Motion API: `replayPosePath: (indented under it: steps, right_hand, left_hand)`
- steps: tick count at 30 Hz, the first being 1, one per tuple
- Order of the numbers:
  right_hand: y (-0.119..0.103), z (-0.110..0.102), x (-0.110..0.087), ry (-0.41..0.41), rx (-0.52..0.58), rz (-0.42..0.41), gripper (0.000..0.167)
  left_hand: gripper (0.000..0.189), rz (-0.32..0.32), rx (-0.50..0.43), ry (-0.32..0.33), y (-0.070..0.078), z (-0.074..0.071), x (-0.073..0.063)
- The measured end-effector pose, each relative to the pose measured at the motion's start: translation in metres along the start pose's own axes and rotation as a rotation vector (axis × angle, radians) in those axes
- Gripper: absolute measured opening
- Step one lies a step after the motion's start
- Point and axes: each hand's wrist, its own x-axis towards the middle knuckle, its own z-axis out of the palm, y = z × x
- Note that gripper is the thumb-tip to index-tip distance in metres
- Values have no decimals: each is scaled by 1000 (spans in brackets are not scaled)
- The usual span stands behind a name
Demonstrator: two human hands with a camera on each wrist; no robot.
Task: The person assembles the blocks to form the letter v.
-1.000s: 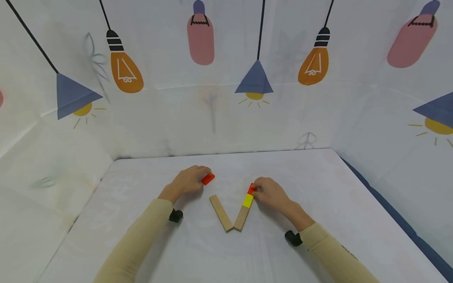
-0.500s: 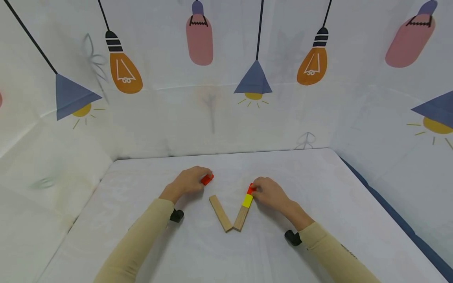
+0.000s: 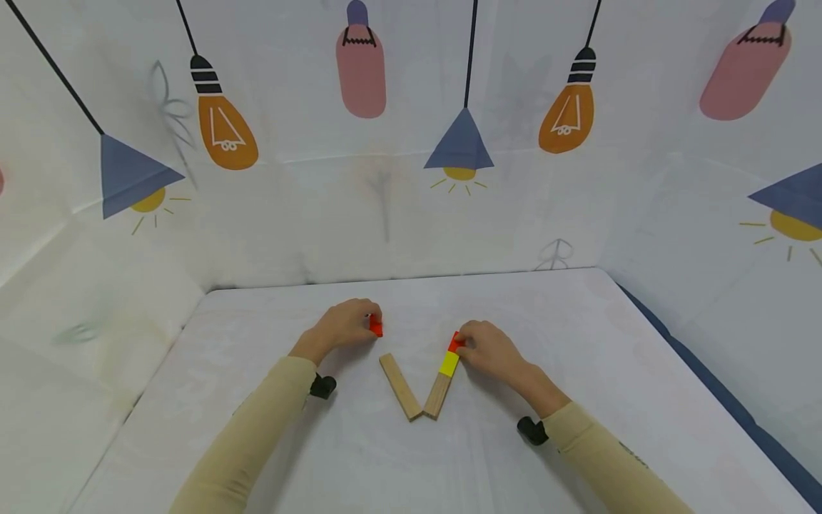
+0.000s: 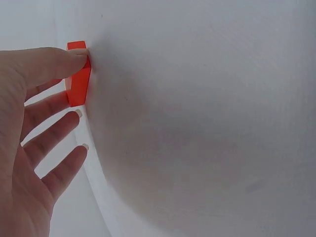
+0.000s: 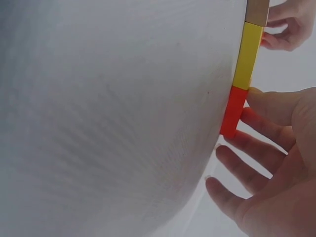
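Note:
My left hand point(image 3: 347, 325) pinches a small red block point(image 4: 79, 86) between thumb and fingers, with the other fingers spread apart. It is just above or on the table, beyond the upper end of the left wooden plank point(image 3: 401, 387). My right hand point(image 3: 493, 350) holds another red block point(image 5: 234, 112) by thumb and fingertips. That block lies end to end with a yellow block point(image 5: 248, 57), which meets a second wooden plank point(image 3: 439, 396). The two planks touch or nearly touch at their near ends, forming a V.
A white-covered table point(image 3: 398, 471) bears everything. Behind it hangs a white backdrop point(image 3: 308, 214) printed with lamps and bulbs. Dark blue cloth point(image 3: 713, 396) shows past the table's right edge. Each wrist carries a small black camera.
In the left hand the red block has turned from slanted to nearly upright in the head view, and shifted slightly left. My right hand and the V of planks stay put.

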Motion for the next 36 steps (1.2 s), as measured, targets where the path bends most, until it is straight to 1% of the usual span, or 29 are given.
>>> replayPosePath:
  steps: [11, 20, 26, 31, 36]
  right_hand:
    - [0, 0, 2, -13, -11, -7, 14]
    - [0, -1, 1, -5, -14, 0, 15]
    - [-2, -2, 1, -7, -12, -4, 15]
    - [-2, -2, 1, -9, -10, -2, 15]
    - [-3, -1, 1, -5, -8, -3, 15]
  left_hand:
    - [19, -51, 15, 17, -3, 2, 0]
    - [20, -60, 15, 25, -2, 2, -2]
    - [21, -71, -10, 28, 0, 0, -6]
    - [23, -96, -30, 36, 2, 1, -10]
    - [23, -90, -47, 45, 3, 3, -12]
